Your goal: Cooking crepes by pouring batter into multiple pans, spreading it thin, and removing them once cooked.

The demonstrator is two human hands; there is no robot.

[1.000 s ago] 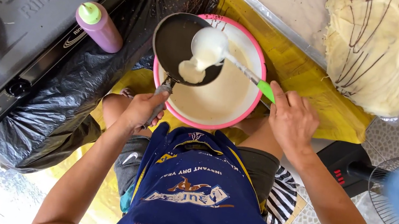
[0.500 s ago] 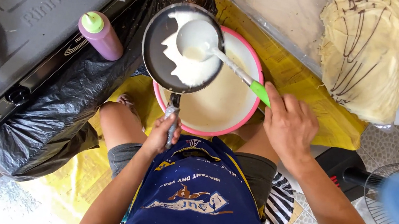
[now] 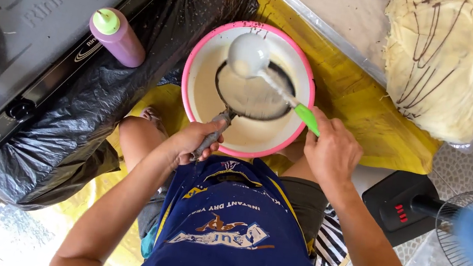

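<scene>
Already the pan (image 3: pixel 253 96) is coated with batter and held over the bowl (image 3: pixel 257 32); left hand (image 3: pixel 196 140) grips its handle, right hand (image 3: pixel 330 152) the ladle (image 3: pixel 249 55). Cooking remains.

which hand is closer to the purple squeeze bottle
Left. The left hand grips the pan handle, just right of and below the purple squeeze bottle. The right hand holds the ladle farther right, beyond the pink bowl.

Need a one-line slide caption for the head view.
Left hand holds a small pan over a pink-rimmed batter bowl; right hand holds a green-handled ladle above it.
</scene>
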